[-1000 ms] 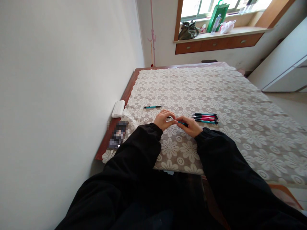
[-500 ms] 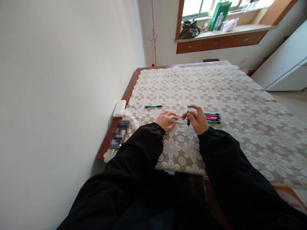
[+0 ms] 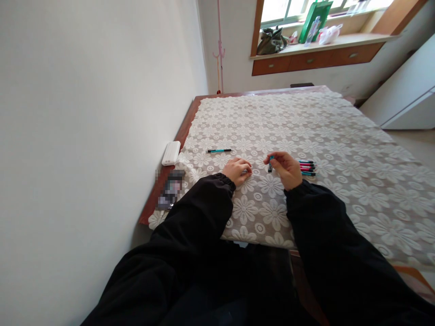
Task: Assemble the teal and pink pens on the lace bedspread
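Observation:
My left hand (image 3: 237, 171) rests low over the tablecloth, its fingers closed round a thin whitish rod (image 3: 257, 175) whose end sticks out to the right. Between the thumb and fingers of my right hand (image 3: 286, 169) is a short teal-and-black pen part (image 3: 271, 164), held upright, dark end down. The rod and the pen part are apart. Several teal, pink and black pens (image 3: 307, 167) lie side by side just right of my right hand, partly behind it. Beyond my left hand lies a single teal-and-black pen (image 3: 220, 150).
A flowered lace tablecloth (image 3: 265, 122) covers the wooden table. At the left edge are a white power bank (image 3: 171, 153) and a blurred-out dark item (image 3: 171, 190). The white wall (image 3: 102, 113) runs close along the left. Bags (image 3: 272, 40) stand on the far windowsill.
My right hand has moved right, with the pen part, away from my left hand, and its fingers have drawn in. My left hand stays nearly in place. The view has shifted slightly.

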The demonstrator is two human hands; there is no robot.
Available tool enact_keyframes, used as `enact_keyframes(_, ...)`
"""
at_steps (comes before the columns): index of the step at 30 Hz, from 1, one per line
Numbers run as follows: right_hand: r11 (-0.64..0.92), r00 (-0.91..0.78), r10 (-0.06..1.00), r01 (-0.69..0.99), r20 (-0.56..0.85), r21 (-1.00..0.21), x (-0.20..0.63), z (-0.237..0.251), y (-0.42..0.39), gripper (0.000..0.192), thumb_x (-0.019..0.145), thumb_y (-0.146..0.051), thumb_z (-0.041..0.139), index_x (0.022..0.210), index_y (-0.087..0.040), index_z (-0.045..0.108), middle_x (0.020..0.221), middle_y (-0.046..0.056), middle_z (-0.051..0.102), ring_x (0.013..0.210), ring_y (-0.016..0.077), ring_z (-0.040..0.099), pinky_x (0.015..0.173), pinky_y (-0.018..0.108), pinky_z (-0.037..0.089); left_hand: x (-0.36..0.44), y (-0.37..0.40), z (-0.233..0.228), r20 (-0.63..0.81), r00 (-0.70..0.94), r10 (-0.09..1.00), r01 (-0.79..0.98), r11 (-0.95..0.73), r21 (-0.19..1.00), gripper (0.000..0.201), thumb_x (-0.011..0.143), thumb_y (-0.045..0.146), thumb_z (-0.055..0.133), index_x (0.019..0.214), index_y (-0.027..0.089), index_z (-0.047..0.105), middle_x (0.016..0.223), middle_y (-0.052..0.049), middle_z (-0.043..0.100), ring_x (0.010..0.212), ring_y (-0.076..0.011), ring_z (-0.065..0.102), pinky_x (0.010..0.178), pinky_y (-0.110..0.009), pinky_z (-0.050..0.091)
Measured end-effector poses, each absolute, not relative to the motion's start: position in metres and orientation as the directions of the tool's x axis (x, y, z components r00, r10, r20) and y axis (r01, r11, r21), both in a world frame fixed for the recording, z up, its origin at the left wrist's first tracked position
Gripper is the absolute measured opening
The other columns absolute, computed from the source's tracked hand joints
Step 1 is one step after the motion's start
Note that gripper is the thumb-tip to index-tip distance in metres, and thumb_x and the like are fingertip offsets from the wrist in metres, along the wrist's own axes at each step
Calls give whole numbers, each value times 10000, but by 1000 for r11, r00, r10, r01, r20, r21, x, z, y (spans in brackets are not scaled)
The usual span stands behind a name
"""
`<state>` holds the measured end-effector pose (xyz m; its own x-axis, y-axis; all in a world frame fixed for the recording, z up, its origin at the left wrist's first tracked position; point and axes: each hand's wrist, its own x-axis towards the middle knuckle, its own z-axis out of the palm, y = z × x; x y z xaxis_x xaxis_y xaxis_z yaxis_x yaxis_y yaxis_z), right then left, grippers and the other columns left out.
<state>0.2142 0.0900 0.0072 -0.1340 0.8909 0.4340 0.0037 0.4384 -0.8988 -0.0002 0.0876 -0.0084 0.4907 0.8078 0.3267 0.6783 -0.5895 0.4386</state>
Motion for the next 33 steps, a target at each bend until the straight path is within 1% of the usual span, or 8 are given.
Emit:
enact_keyframes(5, 448, -91, 891, 31, 444, -893, 218, 6, 93, 267, 851, -449, 690, 989, -228, 633, 869, 39, 707, 810, 192, 678, 737, 349, 567, 1, 87, -4, 366, 420, 830, 677, -555, 483, 84, 898, 250, 620, 914, 202, 687, 1032, -53, 715, 1090, -213, 588, 1027, -387, 434)
enact_keyframes(9, 499, -101, 867, 186, 489, -846, 220, 4, 95, 232, 892, -426, 622, 1004, -225, 646, 867, 39, 699, 807, 194, 672, 790, 370, 554, 2, 86, -2, 399, 320, 859, 685, -501, 529, 91, 907, 239, 611, 947, 196, 680, 957, -54, 707, 1013, -202, 617, 978, -365, 465)
enact_keyframes(13, 570, -146, 811, 417, 566, -708, 219, 2, 95, 166, 911, -330, 556, 966, -217, 663, 911, 55, 684, 828, 207, 650, 809, 375, 522, 1, 85, 0, 433, 246, 867, 699, -468, 540, 95, 927, 247, 595, 960, 211, 676, 917, -39, 713, 980, -195, 625, 960, -365, 468)
enact_keyframes(17, 621, -281, 767, 551, 577, -557, 218, -2, 94, 149, 901, -255, 532, 968, -208, 656, 918, 65, 663, 846, 210, 629, 789, 349, 492, 0, 85, 1, 463, 218, 859, 700, -468, 539, 92, 927, 252, 608, 963, 217, 686, 909, -33, 725, 966, -190, 625, 948, -357, 470)
enact_keyframes(22, 611, -320, 776, 598, 544, -519, 218, -7, 94, 161, 912, -239, 517, 994, -213, 653, 932, 55, 652, 793, 187, 618, 741, 319, 475, -1, 84, 1, 480, 267, 836, 685, -515, 516, 137, 946, 280, 593, 975, 232, 718, 958, -26, 747, 991, -186, 619, 961, -354, 460)
enact_keyframes(25, 615, -351, 775, 610, 525, -500, 218, -7, 94, 171, 922, -248, 509, 995, -213, 659, 939, 62, 655, 778, 187, 611, 754, 327, 472, -1, 84, 1, 479, 291, 828, 681, -531, 504, 157, 950, 301, 588, 966, 238, 731, 955, -20, 752, 984, -183, 618, 971, -356, 452)
enact_keyframes(28, 620, -387, 773, 627, 503, -472, 218, -6, 93, 185, 924, -260, 506, 997, -212, 669, 930, 72, 658, 765, 197, 604, 774, 348, 469, -2, 83, 1, 483, 275, 831, 682, -523, 511, 152, 943, 291, 597, 958, 235, 737, 949, -13, 756, 978, -181, 620, 976, -353, 449)
enact_keyframes(33, 618, -390, 775, 632, 498, -468, 217, -4, 92, 188, 911, -260, 510, 983, -212, 678, 904, 75, 657, 738, 199, 605, 740, 350, 466, -1, 83, 4, 452, 255, 854, 703, -485, 520, 166, 946, 302, 588, 966, 243, 741, 959, -17, 758, 992, -182, 621, 999, -356, 444)
